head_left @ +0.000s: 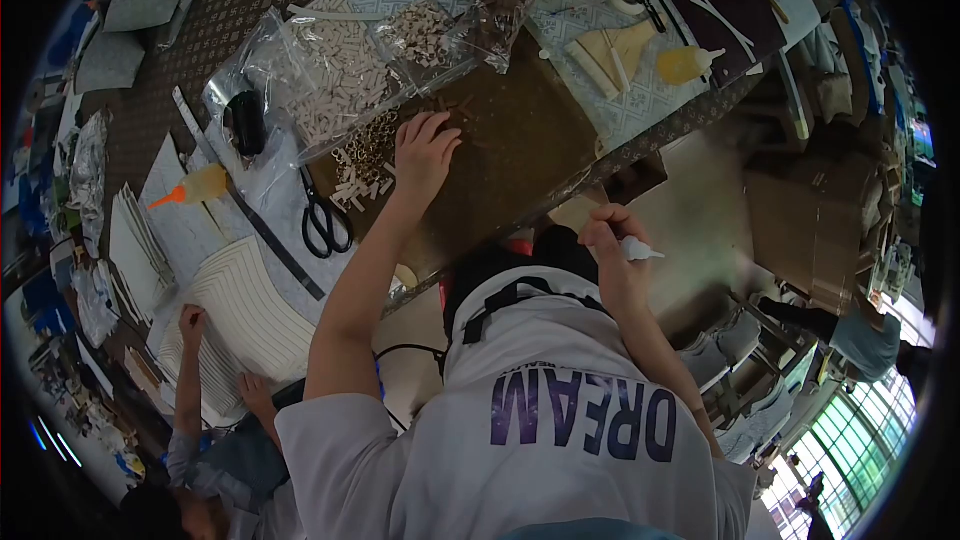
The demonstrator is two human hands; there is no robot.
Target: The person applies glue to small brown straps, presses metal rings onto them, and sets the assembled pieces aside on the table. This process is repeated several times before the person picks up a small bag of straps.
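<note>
Reaching with the left hand [424,162] over a brown board [530,155], fingers fanned loosely apart, just beside brass-coloured rings [368,145] and small white pieces [353,190]. Offering bare board to the right of those fingers, as far as the near table edge [620,162], slanting up to picture right. Hemmed in on the other side by black-handled scissors [322,227] and a clear plastic bag [335,90] of whitish pieces. Gripping a small white bottle [638,249] in the closed fingers of the right hand [610,240], out past the table edge, above open floor [700,205] and well apart from the board.

Largely hidden inside that fist, apart from the nozzle end. Impossible to tell contact from a slight gap beneath the left fingertips, near a few thin brown strips [458,102]. Cutting off part of a co-worker [240,460] at lower left, beside a striped sheet [255,305].

Pointing, nozzle first, to picture right, away from the fist, with the bottle's long axis nearly level across the view and dipping slightly toward the tip.
</note>
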